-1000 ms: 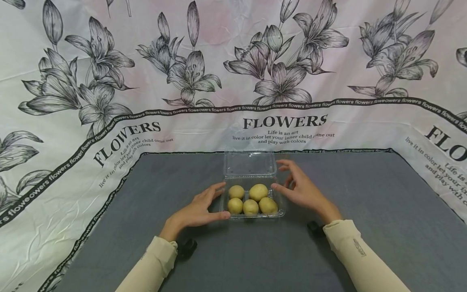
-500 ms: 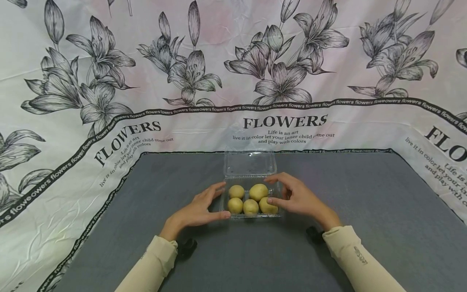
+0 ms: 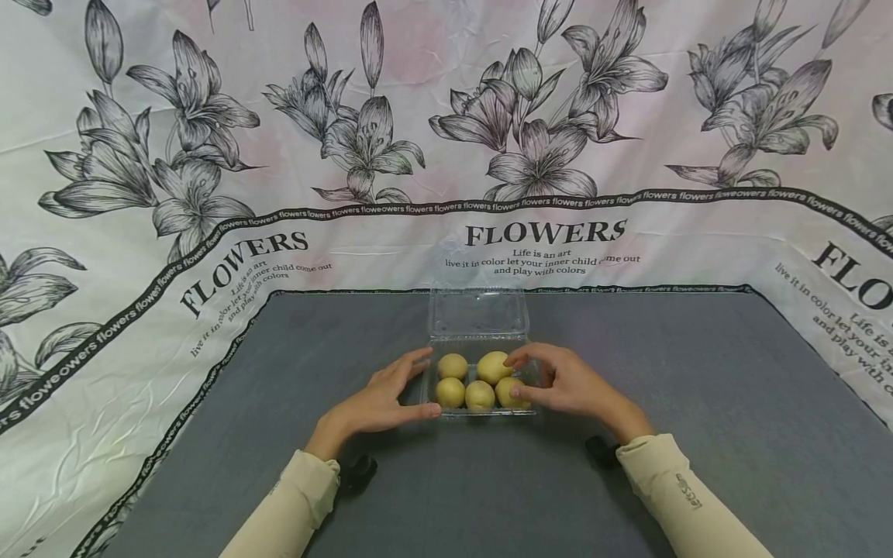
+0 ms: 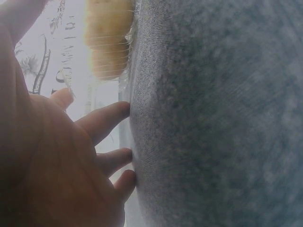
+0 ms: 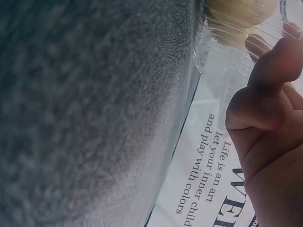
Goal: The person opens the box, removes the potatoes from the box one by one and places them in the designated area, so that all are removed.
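Several round yellow potatoes (image 3: 480, 395) sit in two rows in a clear plastic clamshell box (image 3: 481, 414), its lid (image 3: 478, 314) raised at the back. At the box's left side, my left hand (image 3: 380, 397) lies with fingers spread, thumb by the front left corner. My right hand (image 3: 568, 380) reaches over the right side. Its thumb overlaps the front right potato (image 3: 505, 391), and its index fingertip is right at the back right potato (image 3: 492, 366). In the right wrist view, bent fingers (image 5: 274, 66) show beside potatoes (image 5: 244, 10) behind the clear wall.
The box stands on a grey table surface (image 3: 446, 480), near its back edge. Behind rises a white cloth (image 3: 391, 240) printed with lilies and lettering. Dark wrist devices sit under both forearms.
My right hand has moved left from outside the box, then lowered toward the right-hand potatoes. The front right potato shows slightly farther left. My left hand has stayed in place.
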Tool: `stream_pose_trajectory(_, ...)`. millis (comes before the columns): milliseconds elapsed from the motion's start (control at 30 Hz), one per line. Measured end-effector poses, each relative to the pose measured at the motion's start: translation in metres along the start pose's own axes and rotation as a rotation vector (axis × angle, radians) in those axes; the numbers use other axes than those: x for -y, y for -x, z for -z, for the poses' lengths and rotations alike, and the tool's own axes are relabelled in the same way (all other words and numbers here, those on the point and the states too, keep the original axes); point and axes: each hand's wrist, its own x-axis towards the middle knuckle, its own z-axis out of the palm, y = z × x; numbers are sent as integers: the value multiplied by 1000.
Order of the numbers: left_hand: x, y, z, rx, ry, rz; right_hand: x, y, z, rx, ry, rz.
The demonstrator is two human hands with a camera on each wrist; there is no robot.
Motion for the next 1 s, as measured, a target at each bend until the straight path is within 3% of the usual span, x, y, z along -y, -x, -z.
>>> stream_pose_trajectory(1000,0,0,-1,-2,-2,12,0,-9,-1,120,38,3)
